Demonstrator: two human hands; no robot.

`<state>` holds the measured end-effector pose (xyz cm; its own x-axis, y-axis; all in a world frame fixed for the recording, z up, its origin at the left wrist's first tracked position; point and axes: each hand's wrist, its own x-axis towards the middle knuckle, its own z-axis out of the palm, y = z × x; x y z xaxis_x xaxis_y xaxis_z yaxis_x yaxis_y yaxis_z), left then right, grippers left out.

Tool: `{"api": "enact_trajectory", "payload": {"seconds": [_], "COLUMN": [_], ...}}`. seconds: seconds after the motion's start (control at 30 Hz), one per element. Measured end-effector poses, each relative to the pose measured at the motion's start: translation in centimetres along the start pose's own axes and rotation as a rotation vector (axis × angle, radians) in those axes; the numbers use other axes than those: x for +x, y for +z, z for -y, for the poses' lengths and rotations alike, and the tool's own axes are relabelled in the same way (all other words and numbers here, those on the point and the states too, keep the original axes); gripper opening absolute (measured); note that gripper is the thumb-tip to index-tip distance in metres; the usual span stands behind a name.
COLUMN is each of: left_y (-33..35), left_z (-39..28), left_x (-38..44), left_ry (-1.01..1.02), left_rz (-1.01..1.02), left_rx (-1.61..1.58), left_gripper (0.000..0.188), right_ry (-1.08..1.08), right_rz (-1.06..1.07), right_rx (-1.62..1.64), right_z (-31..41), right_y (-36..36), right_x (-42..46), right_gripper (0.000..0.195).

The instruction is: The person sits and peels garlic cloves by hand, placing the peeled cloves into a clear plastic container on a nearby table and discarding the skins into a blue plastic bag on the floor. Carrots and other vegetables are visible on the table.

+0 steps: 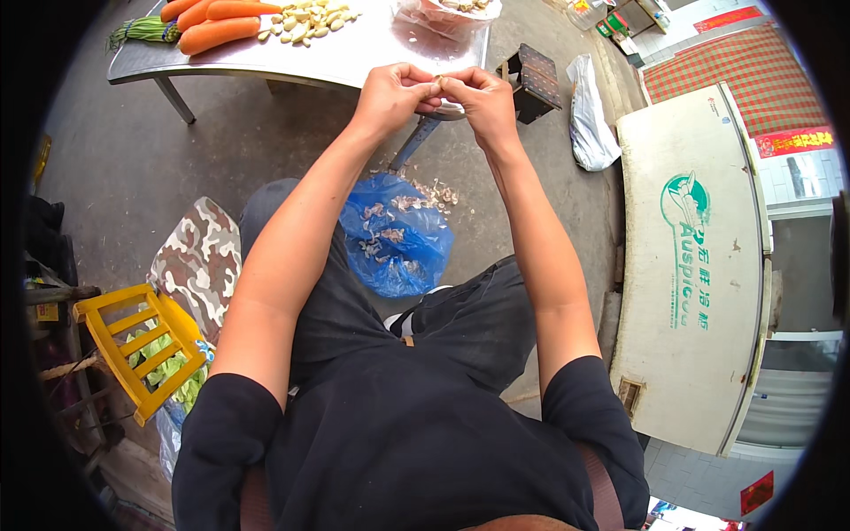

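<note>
At the near corner of a metal-topped table, my left hand and my right hand meet fingertip to fingertip. Pinched between them is a small garlic clove, mostly hidden by the thumbs and fingers. Peeled garlic cloves lie in a loose pile on the tabletop to the left. Just beyond my hands, a clear plastic bag holds garlic with its skin on. Below, a blue plastic bag lies spread on the floor between my legs, with papery garlic skins on it.
Carrots and a tied bunch of green stalks share the table's left end. More skins litter the concrete floor. A small stool and a white plastic bag stand right, near a chest freezer. A yellow slatted chair is left.
</note>
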<state>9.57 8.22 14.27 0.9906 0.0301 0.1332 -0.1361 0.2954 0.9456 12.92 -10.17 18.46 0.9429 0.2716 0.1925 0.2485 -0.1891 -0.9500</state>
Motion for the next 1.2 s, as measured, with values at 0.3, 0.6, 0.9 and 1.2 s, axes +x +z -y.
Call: {"api": "enact_trajectory", "payload": {"seconds": [0.3, 0.6, 0.9, 1.2], "left_y": [-0.4, -0.6, -0.1, -0.1], "left_z": [0.1, -0.1, -0.1, 0.4], "left_x": [0.6, 0.8, 0.7, 0.8], "left_ry": [-0.048, -0.071, -0.028, 0.001], "left_rz": [0.004, -0.005, -0.059, -0.086], "left_rx": [-0.105, -0.191, -0.147, -0.101], "left_gripper": [0.022, 0.029, 0.032, 0.028], "right_ry": [0.025, 0.135, -0.065, 0.051], "right_rz": [0.048, -0.057, -0.065, 0.122], "right_rx": [0.211, 0.439, 0.0, 0.153], "right_z": [-1.2, -2.4, -2.9, -2.2], "right_y": [-0.3, -0.2, 0.4, 0.2], "right_x": [1.3, 3.0, 4.0, 3.1], "right_gripper": [0.012, 0.013, 0.021, 0.021]}}
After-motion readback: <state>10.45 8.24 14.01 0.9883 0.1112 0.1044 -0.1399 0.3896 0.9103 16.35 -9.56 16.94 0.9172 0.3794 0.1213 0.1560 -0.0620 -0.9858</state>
